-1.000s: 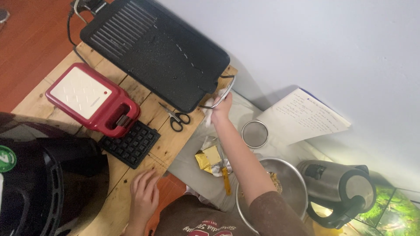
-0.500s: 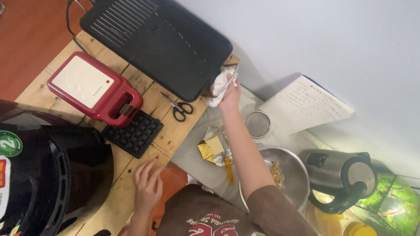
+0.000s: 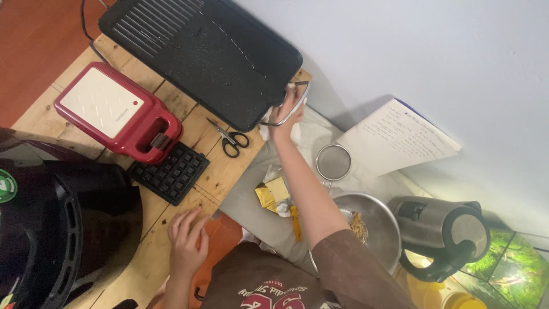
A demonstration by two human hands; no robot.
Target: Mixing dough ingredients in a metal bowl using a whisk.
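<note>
One black ridged electric griddle point(image 3: 200, 54), right hand point(image 3: 286, 111) at its handle point(image 3: 294, 106).

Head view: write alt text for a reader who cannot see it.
A person's right hand grips the metal handle of a black grill plate on a wooden table, while the left hand rests flat on the table edge. Scissors and a red sandwich maker lie nearby.
</note>
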